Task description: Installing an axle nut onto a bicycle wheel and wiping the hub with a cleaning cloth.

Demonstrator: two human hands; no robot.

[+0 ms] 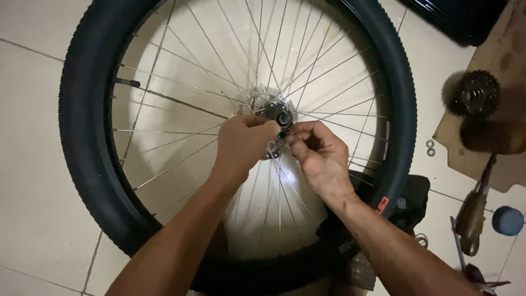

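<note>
Two bare forearms are seen coming up from the lower edge of the head view, and both hands meet at the middle of a large bicycle wheel with a black knobby tyre point(82, 137) and thin silver spokes. The left hand point(244, 143) is curled with its fingertips pressed against the round metal hub point(279, 116), touching its lower left side. The right hand point(319, 153) is pinched together, thumb against forefinger, on a small dark part point(285, 133) just below the hub opening; what kind of part it is cannot be told. The wheel is laid flat on the floor, and the hub is in its centre.

No container is seen. Under the lower right of the tyre a black folded rubber piece point(408, 200) is partly covered by it. To the right, a hand tool with a brown wooden handle point(472, 216) is lying near a small round blue object point(507, 220). Farther up, two small metal washers point(430, 147) are placed beside a brown cardboard sheet point(501, 167), and on this sheet a dark toothed sprocket cluster point(475, 93) is resting.

The surface is a floor of pale square tiles point(33, 181) with dark joints. The light is dim, with a brighter patch inside the rim.
</note>
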